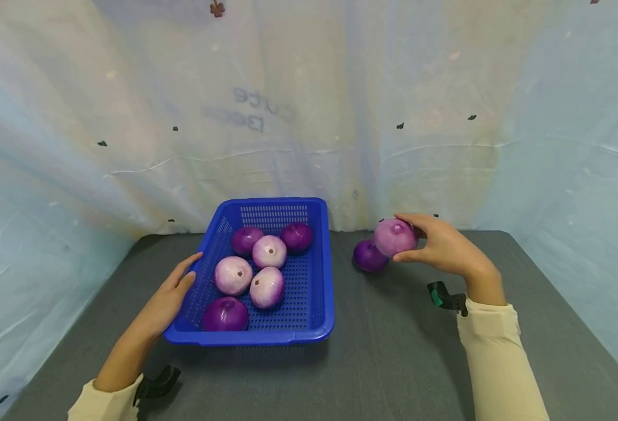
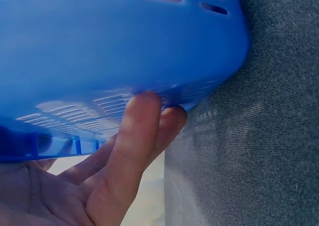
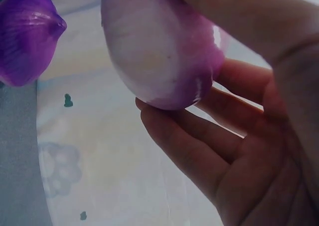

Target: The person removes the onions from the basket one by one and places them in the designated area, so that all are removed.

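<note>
In the head view my right hand (image 1: pixel 445 245) holds a pinkish-purple onion (image 1: pixel 394 237) between thumb and fingers, raised off the table. The right wrist view shows the fingers (image 3: pixel 184 148) curved around this onion (image 3: pixel 154 51), which has a pale side. Close behind it to the left, a dark purple onion (image 1: pixel 369 256) rests on the table. My left hand (image 1: pixel 164 304) touches the left side of a blue plastic basket (image 1: pixel 321 280), its fingers fairly straight against the perforated outer wall (image 2: pixel 114 61). Inside the basket lie several onions, some dark purple (image 1: pixel 225 314), others whitish-purple (image 1: pixel 233 275).
The basket stands on a dark grey tabletop (image 1: pixel 382 345), left of the middle. A pale, patterned plastic curtain (image 1: pixel 309 117) hangs along the table's back edge and sides. Black camera mounts (image 1: pixel 448 298) sit at both wrists.
</note>
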Demonstrator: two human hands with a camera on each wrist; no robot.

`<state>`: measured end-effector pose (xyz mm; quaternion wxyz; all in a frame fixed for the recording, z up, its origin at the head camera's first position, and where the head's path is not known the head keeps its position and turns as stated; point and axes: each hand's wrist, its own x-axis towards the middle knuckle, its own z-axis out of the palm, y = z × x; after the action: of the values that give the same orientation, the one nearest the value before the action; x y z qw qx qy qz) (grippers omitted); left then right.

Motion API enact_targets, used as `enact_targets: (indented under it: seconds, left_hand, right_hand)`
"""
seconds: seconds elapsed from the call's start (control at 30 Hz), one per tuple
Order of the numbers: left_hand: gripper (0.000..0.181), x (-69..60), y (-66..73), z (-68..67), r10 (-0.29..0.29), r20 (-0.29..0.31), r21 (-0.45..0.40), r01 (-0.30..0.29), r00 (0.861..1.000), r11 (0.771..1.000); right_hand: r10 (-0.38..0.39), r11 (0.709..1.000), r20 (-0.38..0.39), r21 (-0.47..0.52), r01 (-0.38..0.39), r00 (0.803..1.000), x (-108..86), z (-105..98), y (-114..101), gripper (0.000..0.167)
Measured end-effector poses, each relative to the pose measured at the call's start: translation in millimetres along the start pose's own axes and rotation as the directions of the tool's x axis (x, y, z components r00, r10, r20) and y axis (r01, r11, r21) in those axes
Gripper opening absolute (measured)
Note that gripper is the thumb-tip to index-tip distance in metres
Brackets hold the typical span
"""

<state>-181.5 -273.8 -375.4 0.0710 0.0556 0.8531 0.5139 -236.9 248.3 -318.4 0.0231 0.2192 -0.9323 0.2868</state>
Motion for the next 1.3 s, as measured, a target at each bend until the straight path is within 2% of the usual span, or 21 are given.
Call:
enact_targets:
  seconds: [0.23, 0.6, 0.87, 1.3]
  left_hand:
    - [0.059, 0.9, -2.1, -0.8, -0.003, -0.001, -0.006, 0.003, 1.000, 1.000]
    - [0.059, 1.1, -3.5, -1.3, -0.001, 0.002, -0.018, 0.001, 1.000, 1.000]
    - [0.059, 0.9, -1.8, -0.4, 0.007, -0.004, -0.009, -0.007, 1.000, 1.000]
    - [0.060, 0.9, -1.6, -0.7, 0.013, -0.006, 0.002, -0.013, 1.000, 1.000]
  right_hand:
    - [0.031, 0.999, -0.007, 0.010, -0.031, 1.000, -2.8, -4, 6, 0.097]
    - [0.024, 1.000, -0.004, -0.012, -0.024, 1.000, 0.7, 1, 15, 0.092]
    - [0.063, 0.998, 0.006, -0.010, -0.063, 0.998, -2.6, -4, 19, 0.098]
    - [0.074, 0.997, 0.001, -0.024, -0.074, 0.997, -1.2, 0, 34, 0.096]
